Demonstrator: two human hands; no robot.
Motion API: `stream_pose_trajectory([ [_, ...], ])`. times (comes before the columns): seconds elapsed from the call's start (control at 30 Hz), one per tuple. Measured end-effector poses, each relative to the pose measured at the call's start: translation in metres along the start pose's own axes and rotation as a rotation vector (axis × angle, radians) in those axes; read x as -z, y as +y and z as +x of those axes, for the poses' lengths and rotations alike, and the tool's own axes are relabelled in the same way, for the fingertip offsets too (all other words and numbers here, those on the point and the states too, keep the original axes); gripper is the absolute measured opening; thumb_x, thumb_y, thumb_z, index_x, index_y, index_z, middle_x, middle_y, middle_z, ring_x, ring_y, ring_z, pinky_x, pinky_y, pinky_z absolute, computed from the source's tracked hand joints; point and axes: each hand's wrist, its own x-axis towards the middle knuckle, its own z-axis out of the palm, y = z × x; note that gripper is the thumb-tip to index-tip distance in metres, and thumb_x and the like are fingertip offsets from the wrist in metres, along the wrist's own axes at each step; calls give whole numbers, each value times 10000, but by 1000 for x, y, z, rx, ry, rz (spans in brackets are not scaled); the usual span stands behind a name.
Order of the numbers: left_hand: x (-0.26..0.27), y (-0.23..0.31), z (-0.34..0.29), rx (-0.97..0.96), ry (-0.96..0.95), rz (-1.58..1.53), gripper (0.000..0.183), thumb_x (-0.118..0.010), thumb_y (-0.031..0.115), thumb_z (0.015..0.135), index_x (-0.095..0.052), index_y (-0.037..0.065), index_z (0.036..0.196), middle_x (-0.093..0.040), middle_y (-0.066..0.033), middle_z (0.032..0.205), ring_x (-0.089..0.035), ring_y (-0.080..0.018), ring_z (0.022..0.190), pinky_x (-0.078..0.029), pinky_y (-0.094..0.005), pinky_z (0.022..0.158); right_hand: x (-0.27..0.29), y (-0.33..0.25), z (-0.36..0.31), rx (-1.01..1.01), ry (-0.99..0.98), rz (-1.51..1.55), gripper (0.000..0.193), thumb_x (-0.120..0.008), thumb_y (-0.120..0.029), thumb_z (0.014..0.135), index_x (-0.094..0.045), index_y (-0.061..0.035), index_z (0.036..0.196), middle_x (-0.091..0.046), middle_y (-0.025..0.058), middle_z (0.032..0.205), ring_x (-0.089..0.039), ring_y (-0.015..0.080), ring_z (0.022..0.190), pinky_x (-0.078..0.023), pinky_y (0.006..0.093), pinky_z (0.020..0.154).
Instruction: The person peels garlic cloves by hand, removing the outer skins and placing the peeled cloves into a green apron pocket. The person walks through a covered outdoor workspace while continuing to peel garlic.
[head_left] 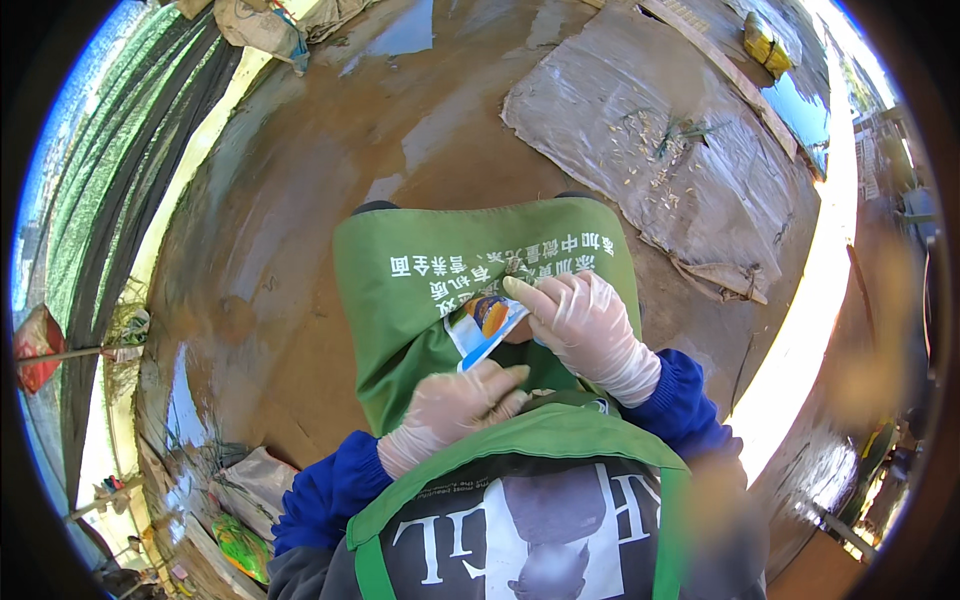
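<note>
A small glossy packet (482,323), white and blue with an orange picture, is tilted over my lap. My right hand (585,325), in a thin translucent glove, pinches its upper right end between thumb and fingers. Just below the packet's lower edge is my left hand (450,408), gloved the same way. Its fingers are curled together, close against the packet; whatever they hold is hidden. Under both hands a green apron (380,290) with white lettering spreads over my knees. Blue sleeves cover both forearms.
Wet brown ground (270,270) surrounds me. At the far right, a grey sheet (600,90) carries scattered pale bits (655,175) and a green sprig. A yellow bundle (768,45) lies beyond a wooden plank (720,70). Green and black netting (130,150) hangs at left, near a red bag (38,345).
</note>
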Motion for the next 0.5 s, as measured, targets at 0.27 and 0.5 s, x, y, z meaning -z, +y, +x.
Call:
stream_pose_trajectory([
  [0.27, -14, -25, 20, -27, 211, 327, 132, -672, 152, 764, -679, 104, 887, -597, -61, 825, -610, -273, 762, -494, -382, 628, 7, -6, -7, -54, -58, 48, 447, -610, -144, 752, -579, -103, 1196, -601, 34, 852, -585, 206, 781, -457, 331, 681],
  [0.5, -3, -46, 26, -73, 249, 332, 67, -599, 89, 774, -623, 49, 823, -571, -68, 840, -601, -268, 752, -503, -376, 632, 10, -55, -29, 141, -490, 168, 281, -546, -149, 784, -613, -86, 1049, -588, 49, 810, -611, 202, 722, -490, 343, 592],
])
